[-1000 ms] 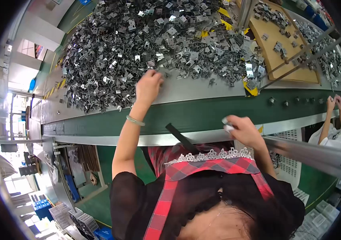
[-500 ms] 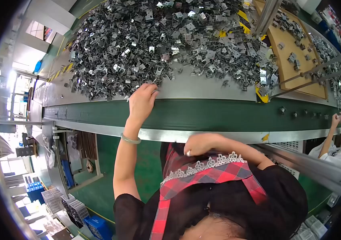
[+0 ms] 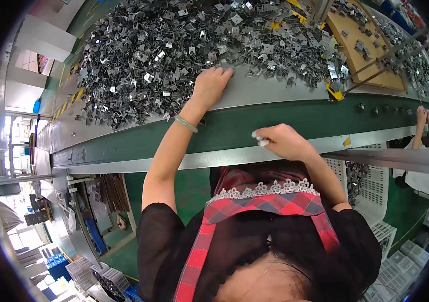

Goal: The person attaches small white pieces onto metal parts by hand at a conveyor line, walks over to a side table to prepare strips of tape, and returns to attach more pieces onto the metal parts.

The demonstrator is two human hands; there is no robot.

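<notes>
A large heap of small metal brackets (image 3: 139, 65) lies on the grey metal table. At the heap's front edge my left hand (image 3: 211, 86) reaches down, with a pale green bangle on its wrist. Its fingers look apart, though the tips are partly hidden against the metal pieces. My right hand (image 3: 286, 142) hangs over the green conveyor belt (image 3: 229, 127), close to its near metal rail (image 3: 209, 159). Its fingers are curled together, with white covers on the tips; whatever they hold, if anything, is hidden.
Several brackets (image 3: 375, 110) sit spaced along the belt at right, near a co-worker's hands (image 3: 424, 117). A wooden board (image 3: 348, 48) with loose brackets stands behind metal bars. A white crate (image 3: 375, 201) is below the belt at right.
My left hand has moved right and farther in along the heap's edge. My right hand has risen from in front of the apron to over the belt. The view has shifted slightly.
</notes>
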